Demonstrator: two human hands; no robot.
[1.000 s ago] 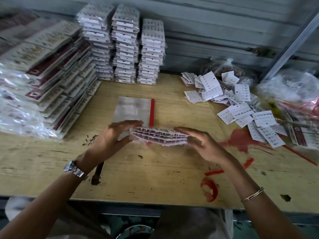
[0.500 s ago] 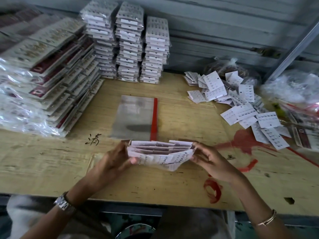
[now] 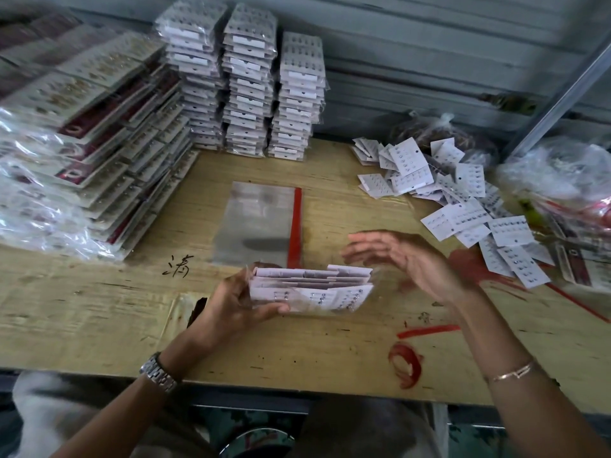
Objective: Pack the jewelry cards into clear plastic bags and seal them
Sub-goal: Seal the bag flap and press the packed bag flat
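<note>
head view: the left hand (image 3: 238, 302) has the bundle of jewelry cards (image 3: 310, 287), fingers curled round its left end and thumb underneath. the bundle is held just above the wooden table (image 3: 99, 309), near the front edge, the cards fanned and overlapping with their studded faces toward the camera. some clear film glints along the lower edge. the right hand (image 3: 406, 259) is off the cards, fingers straight and spread, holding nothing, hovering just right of the bundle, blurred. a wristwatch (image 3: 158, 375) sits on the left wrist, a thin bracelet (image 3: 512, 373) on the right.

behind the bundle a clear plastic bag (image 3: 261, 226) lies flat on the table, with a red strip along its right side. loose cards (image 3: 463, 200) are scattered to the right, well apart from the hands. at the back stand three stacks of bagged cards (image 3: 248, 94), and a heap of larger packs (image 3: 82, 127) slopes along the left. red marks (image 3: 406, 361) stain the wood near the right forearm.
</note>
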